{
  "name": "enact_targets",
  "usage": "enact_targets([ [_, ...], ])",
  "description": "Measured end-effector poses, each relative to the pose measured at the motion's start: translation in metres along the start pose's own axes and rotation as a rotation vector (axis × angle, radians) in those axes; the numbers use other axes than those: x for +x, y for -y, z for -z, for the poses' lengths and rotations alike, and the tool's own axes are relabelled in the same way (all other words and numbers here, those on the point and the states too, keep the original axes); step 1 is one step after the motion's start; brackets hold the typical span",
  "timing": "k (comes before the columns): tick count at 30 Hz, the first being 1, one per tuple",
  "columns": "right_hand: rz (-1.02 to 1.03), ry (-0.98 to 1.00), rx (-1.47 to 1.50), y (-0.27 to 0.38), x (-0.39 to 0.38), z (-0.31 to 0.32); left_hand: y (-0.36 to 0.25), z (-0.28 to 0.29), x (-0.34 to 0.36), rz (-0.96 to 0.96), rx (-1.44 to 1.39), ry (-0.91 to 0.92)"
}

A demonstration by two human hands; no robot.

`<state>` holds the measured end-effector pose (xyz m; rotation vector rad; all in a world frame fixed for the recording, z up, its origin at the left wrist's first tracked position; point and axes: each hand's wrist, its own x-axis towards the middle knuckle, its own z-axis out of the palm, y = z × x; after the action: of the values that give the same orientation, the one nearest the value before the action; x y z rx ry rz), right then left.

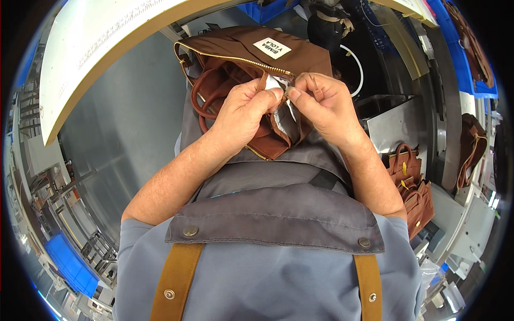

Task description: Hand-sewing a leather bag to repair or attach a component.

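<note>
A brown handbag (310, 52) with a white label patch lies across my lap, its gold-toothed zipper undone and its mouth gaping. Reddish-brown handles (202, 91) curve out on the left side of the opening. My left hand (249, 106) is closed, thumb and fingers pinching the bag's edge near the zipper end. Facing it, my right hand (326, 107) pinches the same edge, the two thumbs almost meeting. Between and below them a whitish-silver lining (286, 119) shows. The fingertips partly hide exactly what they grip.
A pale curved-looking table (75, 64) stands ahead on the left. To the right is a metal box (393, 115), with reddish-brown bags (409, 184) hanging beside it. Blue bins (466, 53) stand at far right; another blue bin (72, 265) is at lower left. A dark machine (324, 29) stands ahead.
</note>
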<state>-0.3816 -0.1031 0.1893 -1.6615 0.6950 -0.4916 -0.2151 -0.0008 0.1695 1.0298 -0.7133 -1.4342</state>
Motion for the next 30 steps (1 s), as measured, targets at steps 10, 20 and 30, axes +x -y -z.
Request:
enact_targets([
  [10,0.131,-0.047,-0.384,0.042,-0.03,0.006,0.001,-0.001,0.002,-0.034,0.049,-0.003],
  [20,0.094,-0.105,-0.648,0.049,-0.051,-0.006,-0.002,-0.004,0.002,-0.023,0.007,0.002],
  [30,-0.081,-0.009,-0.482,0.052,-0.053,-0.01,-0.002,-0.006,0.001,-0.004,-0.017,-0.03],
])
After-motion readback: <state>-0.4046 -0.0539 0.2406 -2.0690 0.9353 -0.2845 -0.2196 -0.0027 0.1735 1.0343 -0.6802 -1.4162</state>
